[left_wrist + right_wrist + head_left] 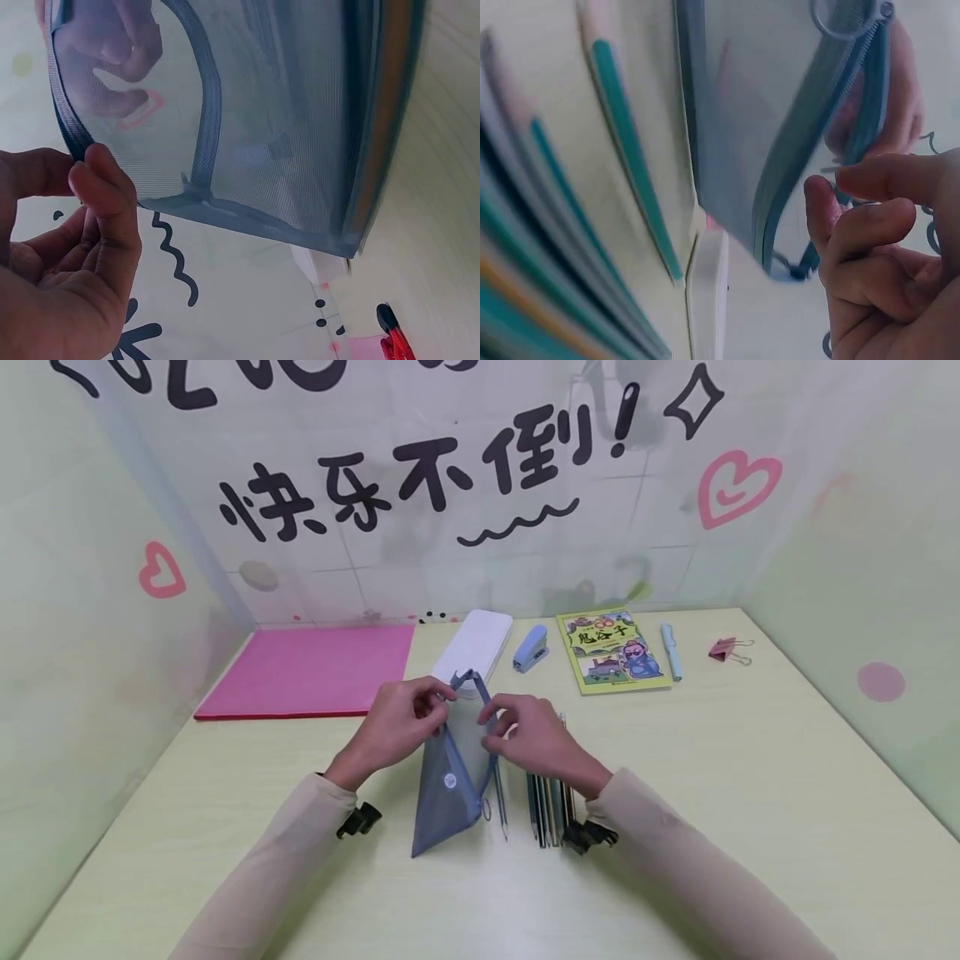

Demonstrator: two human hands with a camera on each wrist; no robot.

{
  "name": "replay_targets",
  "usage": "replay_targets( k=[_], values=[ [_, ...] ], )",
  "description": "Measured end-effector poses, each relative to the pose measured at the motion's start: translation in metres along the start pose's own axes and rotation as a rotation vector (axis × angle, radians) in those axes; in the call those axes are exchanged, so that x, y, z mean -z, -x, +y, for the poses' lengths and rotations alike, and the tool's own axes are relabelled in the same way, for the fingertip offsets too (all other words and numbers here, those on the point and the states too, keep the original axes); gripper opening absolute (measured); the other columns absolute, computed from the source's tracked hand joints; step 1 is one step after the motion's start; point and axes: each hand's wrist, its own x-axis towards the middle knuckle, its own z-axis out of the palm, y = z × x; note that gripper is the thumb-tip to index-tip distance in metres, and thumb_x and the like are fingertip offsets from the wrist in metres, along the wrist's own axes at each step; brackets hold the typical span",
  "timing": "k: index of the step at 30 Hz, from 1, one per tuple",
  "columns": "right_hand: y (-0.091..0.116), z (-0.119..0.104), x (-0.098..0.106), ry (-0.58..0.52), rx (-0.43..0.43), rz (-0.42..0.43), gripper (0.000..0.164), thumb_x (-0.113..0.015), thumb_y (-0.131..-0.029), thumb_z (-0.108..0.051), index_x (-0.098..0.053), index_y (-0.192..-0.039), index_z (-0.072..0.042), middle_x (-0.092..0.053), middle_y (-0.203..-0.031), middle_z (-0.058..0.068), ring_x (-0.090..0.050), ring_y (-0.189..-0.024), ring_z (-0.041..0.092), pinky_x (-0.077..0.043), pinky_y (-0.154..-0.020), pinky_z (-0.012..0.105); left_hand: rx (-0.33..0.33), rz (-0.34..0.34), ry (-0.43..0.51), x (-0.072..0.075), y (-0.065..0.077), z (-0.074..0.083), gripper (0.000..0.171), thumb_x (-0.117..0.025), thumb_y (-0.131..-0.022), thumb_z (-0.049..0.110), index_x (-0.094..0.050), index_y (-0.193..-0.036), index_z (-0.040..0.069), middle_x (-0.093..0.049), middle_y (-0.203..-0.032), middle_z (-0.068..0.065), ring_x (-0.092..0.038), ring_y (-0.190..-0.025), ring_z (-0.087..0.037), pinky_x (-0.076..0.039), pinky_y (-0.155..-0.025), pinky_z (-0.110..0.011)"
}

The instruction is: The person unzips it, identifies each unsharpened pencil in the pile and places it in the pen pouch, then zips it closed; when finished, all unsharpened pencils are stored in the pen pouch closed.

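A blue-grey mesh zipper pouch (446, 810) stands on edge over the table, its zipped mouth spread apart. My left hand (405, 718) pinches one side of the mouth between thumb and fingers. On the opposite side, the thumb and index finger of my right hand (536, 735) pinch the other zip edge. The left wrist view shows the left hand (82, 240) at the rim and the sheer mesh (262, 112) beside it. A ring-shaped zip pull (847, 19) hangs at one end of the zip. A single green pencil (501, 802) lies right beside the pouch.
Several pencils (547, 810) lie bunched below my right wrist. Behind the pouch are a white case (480, 639), a blue stapler (531, 648) and a yellow book (617, 652). A pink folder (315, 668) lies left; a light-blue pen (671, 652) and binder clip (723, 649) lie right.
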Motion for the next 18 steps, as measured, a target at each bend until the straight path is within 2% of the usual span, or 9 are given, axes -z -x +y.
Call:
replay_targets(
  k=[5, 13, 18],
  values=[
    [0.014, 0.020, 0.016, 0.102, 0.034, 0.017, 0.018, -0.070, -0.086, -0.010, -0.070, -0.104, -0.006, -0.072, -0.079, 0.003, -0.060, -0.064, 0.012, -0.049, -0.060, 0.027, 0.012, 0.003, 0.014, 0.002, 0.001, -0.001, 0.021, -0.056, -0.094, 0.005, -0.071, -0.107, 0.003, -0.067, -0.079, -0.009, -0.060, -0.065, -0.013, -0.056, -0.059, -0.023],
    [0.025, 0.048, 0.023, 0.178, 0.020, -0.101, 0.013, -0.071, -0.086, -0.006, -0.068, -0.098, -0.008, -0.067, -0.080, 0.001, -0.058, -0.070, 0.012, -0.049, -0.063, 0.026, 0.022, 0.002, 0.015, 0.002, 0.001, -0.002, 0.020, -0.056, -0.094, 0.005, -0.071, -0.107, 0.002, -0.067, -0.081, -0.010, -0.060, -0.067, -0.014, -0.057, -0.059, -0.023],
    [0.024, 0.053, 0.020, 0.252, 0.067, -0.124, 0.013, -0.070, -0.083, -0.002, -0.069, -0.093, -0.009, -0.065, -0.076, -0.002, -0.057, -0.070, 0.009, -0.049, -0.065, 0.023, 0.004, 0.002, 0.002, 0.002, 0.001, -0.003, 0.020, -0.057, -0.093, 0.005, -0.071, -0.106, 0.001, -0.067, -0.079, -0.008, -0.060, -0.065, -0.013, -0.055, -0.059, -0.023]
  ],
)
